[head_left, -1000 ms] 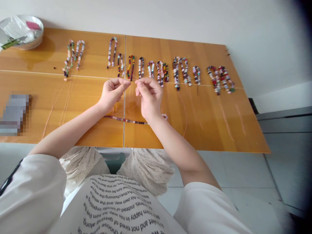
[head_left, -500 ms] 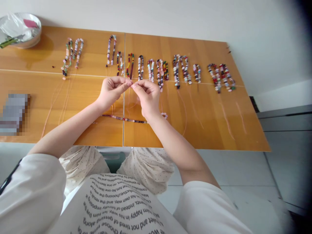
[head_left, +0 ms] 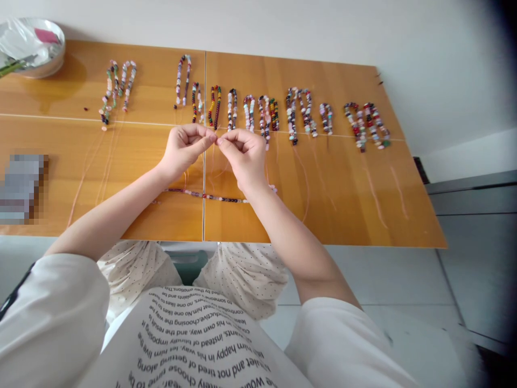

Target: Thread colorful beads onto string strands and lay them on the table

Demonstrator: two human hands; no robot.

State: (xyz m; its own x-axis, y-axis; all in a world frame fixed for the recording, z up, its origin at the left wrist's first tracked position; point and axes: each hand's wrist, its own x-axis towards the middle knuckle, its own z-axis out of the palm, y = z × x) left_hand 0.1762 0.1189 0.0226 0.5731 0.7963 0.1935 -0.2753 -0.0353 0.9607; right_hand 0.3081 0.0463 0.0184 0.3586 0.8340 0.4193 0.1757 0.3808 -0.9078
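Note:
My left hand [head_left: 183,150] and my right hand [head_left: 246,159] meet fingertip to fingertip above the wooden table [head_left: 343,199]. Both are closed in a pinch; what lies between the fingertips is too small to make out, though thin pinkish thread hangs just below them. Just beyond the fingers lies a dark red, yellow and green bead strand [head_left: 218,105]. Nearer my body, a long bead strand [head_left: 226,199] stretches crosswise beneath my wrists, its right part hidden by my right forearm.
Several folded bead strands [head_left: 291,116] line the far half of the table, with loose threads [head_left: 375,199] trailing toward me. More strands [head_left: 109,97] lie at left, near a bowl [head_left: 52,66] holding a plastic bag. A blurred-out rectangular object [head_left: 22,186] rests at the left.
The view has shifted very slightly. Both hands keep their pinch at nearly the same place, and the bead strands lie as before.

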